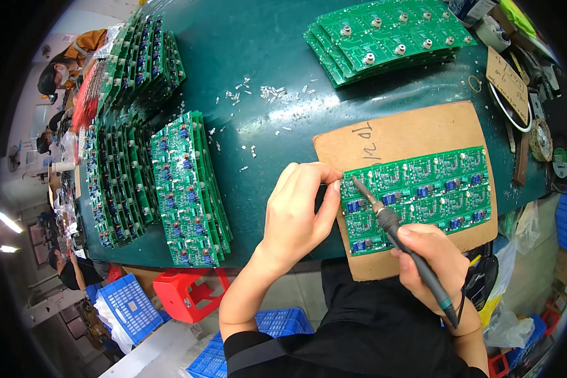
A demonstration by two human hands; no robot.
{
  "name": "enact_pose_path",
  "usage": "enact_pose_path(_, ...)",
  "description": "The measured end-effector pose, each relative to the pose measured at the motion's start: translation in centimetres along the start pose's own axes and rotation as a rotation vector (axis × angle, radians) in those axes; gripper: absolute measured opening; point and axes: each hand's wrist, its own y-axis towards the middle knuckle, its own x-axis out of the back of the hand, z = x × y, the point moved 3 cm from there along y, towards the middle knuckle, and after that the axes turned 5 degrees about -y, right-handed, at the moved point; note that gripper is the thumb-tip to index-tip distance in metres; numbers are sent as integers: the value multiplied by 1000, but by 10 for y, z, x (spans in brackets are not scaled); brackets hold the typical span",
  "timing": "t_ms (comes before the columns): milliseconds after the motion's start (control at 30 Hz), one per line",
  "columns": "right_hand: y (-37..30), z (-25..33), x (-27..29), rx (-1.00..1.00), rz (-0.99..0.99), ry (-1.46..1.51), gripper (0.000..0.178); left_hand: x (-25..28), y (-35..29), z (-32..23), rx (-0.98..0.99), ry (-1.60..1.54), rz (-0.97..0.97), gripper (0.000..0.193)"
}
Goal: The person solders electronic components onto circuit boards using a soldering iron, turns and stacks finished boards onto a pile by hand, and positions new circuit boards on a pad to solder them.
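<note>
A green circuit board panel (416, 198) with blue and black components lies on a sheet of brown cardboard (416, 129), near the table's front edge. My right hand (435, 261) is closed round the dark grip of a soldering iron (389, 220). The iron slants up and to the left, its tip at the panel's upper left corner. Beside that same corner my left hand (299, 208) pinches thumb and forefinger together. Whatever they may hold is too small to make out.
Stacked circuit panels stand at the left (186, 189), with another stack (384, 44) at the far right. Small white pieces (274, 94) are scattered across the green table (258, 157). A red stool (186, 293) and blue crates (132, 305) sit below. Other people are at the far left.
</note>
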Motion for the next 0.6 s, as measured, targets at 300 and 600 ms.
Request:
enact_pose_path(300, 8, 12, 4, 68, 28, -85, 33, -7, -2, -6, -85, 138, -79, 17)
enact_pose_path(600, 7, 6, 9, -4, 0, -42, 29, -11, 0, -15, -138, 257, -63, 20)
